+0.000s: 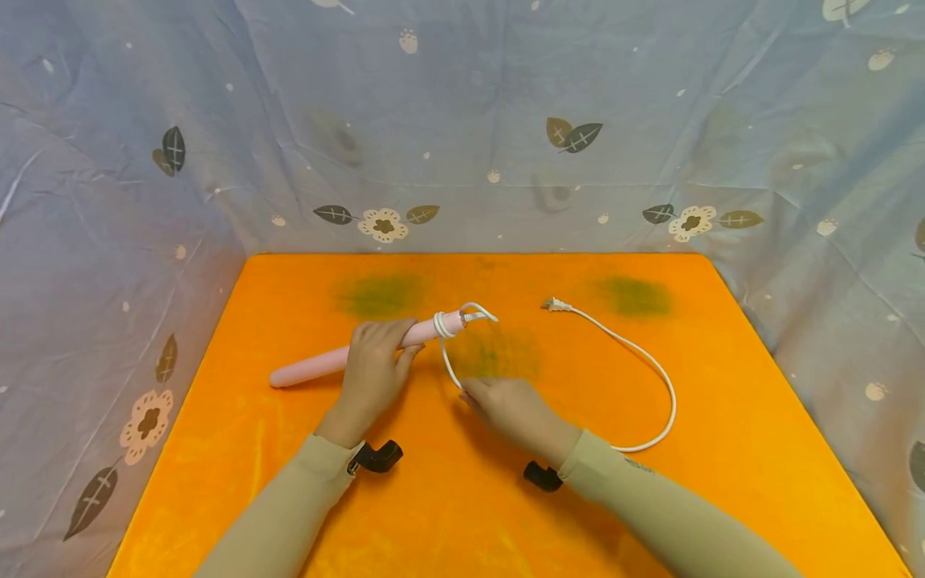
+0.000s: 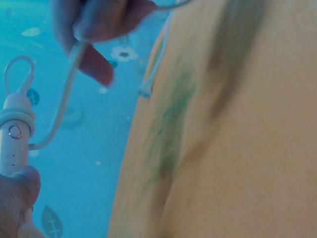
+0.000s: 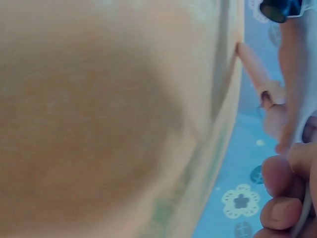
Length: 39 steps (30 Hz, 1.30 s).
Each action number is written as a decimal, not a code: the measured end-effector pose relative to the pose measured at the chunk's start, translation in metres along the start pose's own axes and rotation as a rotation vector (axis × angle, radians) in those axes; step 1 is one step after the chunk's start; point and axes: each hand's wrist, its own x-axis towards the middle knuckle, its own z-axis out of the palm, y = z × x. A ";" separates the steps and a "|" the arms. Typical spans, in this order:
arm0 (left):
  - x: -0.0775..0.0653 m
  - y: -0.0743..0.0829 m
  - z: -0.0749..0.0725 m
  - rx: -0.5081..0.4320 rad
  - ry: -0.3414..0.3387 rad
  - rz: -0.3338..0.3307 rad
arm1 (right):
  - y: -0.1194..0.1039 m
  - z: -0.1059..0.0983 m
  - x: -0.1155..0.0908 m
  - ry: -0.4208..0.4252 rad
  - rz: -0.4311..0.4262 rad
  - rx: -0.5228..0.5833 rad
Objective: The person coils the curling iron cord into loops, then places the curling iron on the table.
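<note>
My left hand (image 1: 372,369) grips a slim pink hair iron (image 1: 311,368) around its middle, holding it aslant over the table. In the left wrist view, the handle (image 2: 15,153) shows a round button and small dots. A white power cord (image 1: 451,368) leaves the handle's end in a loop and is wound around it there. Just right of the handle, my right hand (image 1: 516,413) pinches the cord between thumb and fingers, and a short stretch runs between the two hands. Beyond the right hand, the rest of the cord curves over the table to its plug (image 1: 556,305).
An orange cloth-covered table (image 1: 448,514) with dark greenish smudges lies under the hands. Grey-blue patterned curtains (image 1: 491,120) close it in at the back and sides. Black wrist-worn pieces (image 1: 381,456) show by both wrists.
</note>
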 end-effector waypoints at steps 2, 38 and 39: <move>0.000 -0.001 0.001 0.003 0.002 0.000 | -0.003 -0.004 0.001 0.002 -0.010 -0.005; -0.019 -0.001 0.014 0.102 -0.223 0.046 | 0.009 -0.072 0.031 0.135 -0.152 -0.098; -0.020 -0.001 0.014 0.103 -0.225 0.053 | 0.008 -0.072 0.032 0.129 -0.158 -0.100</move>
